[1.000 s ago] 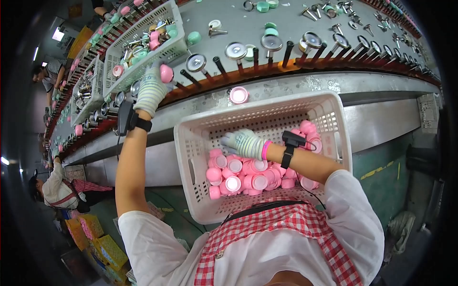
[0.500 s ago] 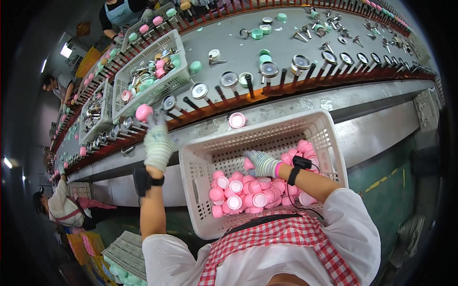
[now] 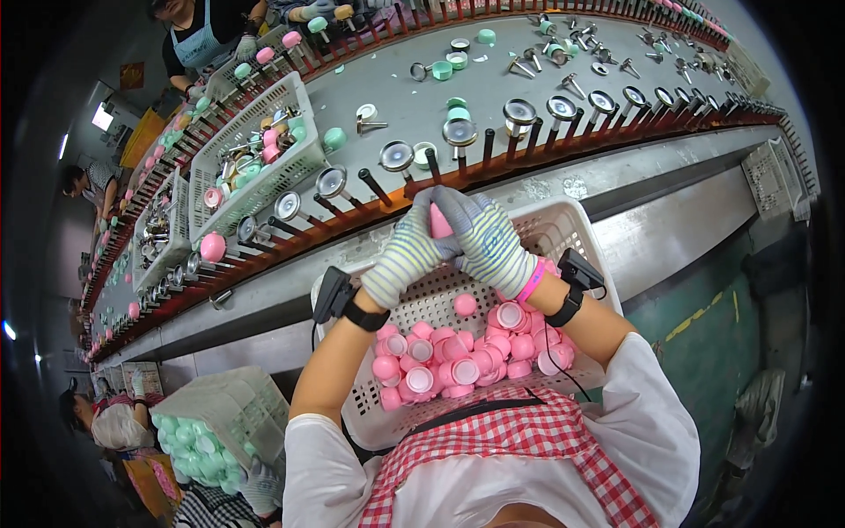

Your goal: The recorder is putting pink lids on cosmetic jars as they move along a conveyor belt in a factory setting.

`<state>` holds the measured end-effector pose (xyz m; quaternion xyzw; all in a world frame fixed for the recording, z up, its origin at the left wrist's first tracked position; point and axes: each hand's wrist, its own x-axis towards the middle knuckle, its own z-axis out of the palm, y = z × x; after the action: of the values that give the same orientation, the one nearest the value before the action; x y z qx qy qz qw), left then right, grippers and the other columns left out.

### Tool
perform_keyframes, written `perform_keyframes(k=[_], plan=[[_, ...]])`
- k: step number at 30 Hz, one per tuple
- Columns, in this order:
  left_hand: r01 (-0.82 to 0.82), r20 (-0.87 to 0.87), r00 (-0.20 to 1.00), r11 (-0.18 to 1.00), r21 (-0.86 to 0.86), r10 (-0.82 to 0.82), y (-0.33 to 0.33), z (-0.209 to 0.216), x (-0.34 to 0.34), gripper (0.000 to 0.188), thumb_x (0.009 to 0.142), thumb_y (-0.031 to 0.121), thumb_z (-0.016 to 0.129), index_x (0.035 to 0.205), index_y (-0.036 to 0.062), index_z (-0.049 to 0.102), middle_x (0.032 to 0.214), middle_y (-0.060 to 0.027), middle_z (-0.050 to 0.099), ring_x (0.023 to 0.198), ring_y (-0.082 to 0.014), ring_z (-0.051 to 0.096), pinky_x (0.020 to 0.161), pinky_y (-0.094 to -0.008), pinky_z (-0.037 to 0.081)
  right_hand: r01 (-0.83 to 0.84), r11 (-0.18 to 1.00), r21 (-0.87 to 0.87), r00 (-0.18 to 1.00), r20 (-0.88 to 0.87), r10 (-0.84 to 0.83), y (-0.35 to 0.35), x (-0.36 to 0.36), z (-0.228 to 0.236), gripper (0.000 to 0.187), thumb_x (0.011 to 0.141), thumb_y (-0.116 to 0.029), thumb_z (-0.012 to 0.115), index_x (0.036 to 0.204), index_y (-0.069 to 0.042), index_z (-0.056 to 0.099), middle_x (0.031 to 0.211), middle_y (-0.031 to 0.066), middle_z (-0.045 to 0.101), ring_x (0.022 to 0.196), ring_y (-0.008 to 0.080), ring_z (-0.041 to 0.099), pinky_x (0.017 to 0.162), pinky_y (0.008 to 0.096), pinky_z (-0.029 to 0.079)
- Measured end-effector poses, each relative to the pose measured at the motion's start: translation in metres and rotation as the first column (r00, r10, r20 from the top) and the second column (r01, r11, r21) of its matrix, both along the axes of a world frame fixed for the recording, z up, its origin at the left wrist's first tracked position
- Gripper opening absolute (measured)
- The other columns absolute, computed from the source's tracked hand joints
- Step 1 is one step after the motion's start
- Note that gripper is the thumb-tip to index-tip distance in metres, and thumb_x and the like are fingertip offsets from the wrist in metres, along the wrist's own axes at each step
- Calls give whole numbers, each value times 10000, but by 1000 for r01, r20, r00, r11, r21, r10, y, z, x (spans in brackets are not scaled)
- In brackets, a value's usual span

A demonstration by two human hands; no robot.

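My left hand (image 3: 407, 253) and my right hand (image 3: 493, 245), both in striped knit gloves, meet above the far rim of a white perforated crate (image 3: 576, 224). Their fingers close around a pink cap (image 3: 438, 223), mostly hidden by the gloves. Below them, many round pink caps (image 3: 458, 370) lie heaped in the crate. Just beyond my fingertips runs a row of dark rods along an orange-red rail (image 3: 480, 180). Round metal-topped pieces (image 3: 459, 134) stand on some of the rods. Farther left on this row sits another pink cap (image 3: 212, 247).
Across the grey worktop (image 3: 378, 75) lie loose metal pieces and mint caps. A basket of mixed parts (image 3: 198, 167) stands at left. A co-worker's gloved hand (image 3: 261, 487) is at a crate of mint caps (image 3: 198, 444), lower left. Another person (image 3: 195, 40) works across the line.
My left hand has let go of a pink cap on the row and come right to meet my right hand. My right hand has risen from the heap. A mint-cap crate now shows tilted.
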<state>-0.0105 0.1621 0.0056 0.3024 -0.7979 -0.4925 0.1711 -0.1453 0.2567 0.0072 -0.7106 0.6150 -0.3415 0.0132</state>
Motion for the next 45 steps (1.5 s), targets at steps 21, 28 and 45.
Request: perform_keyframes(k=[21,28,45], plan=[[373,547,834,796,-476,-64,-144,41,-5,680,671,178,812,1270,128,493,1097,-214,613,1009,-387,607,872,-420,511,-366,766,528,536,793,-290,-170,27,-76,484,902,-263,568,1330,-60,470,1150,194,625,1045,306,600,937,364,458],[269,617,768,787,-556,173,-136,31,36,706,657,165,812,1279,128,480,1122,-242,586,1055,-435,576,916,-450,480,-184,923,337,720,686,-107,-197,79,-118,425,885,-268,575,1249,-54,537,1165,242,611,1104,407,566,929,421,461],[-112,433,704,690,-715,563,-135,19,129,919,641,190,820,1400,92,312,1307,-329,388,1100,-497,531,903,-497,495,-31,685,728,942,-209,264,40,47,-191,341,821,-206,615,1149,-120,583,1062,181,574,948,360,622,790,473,510]])
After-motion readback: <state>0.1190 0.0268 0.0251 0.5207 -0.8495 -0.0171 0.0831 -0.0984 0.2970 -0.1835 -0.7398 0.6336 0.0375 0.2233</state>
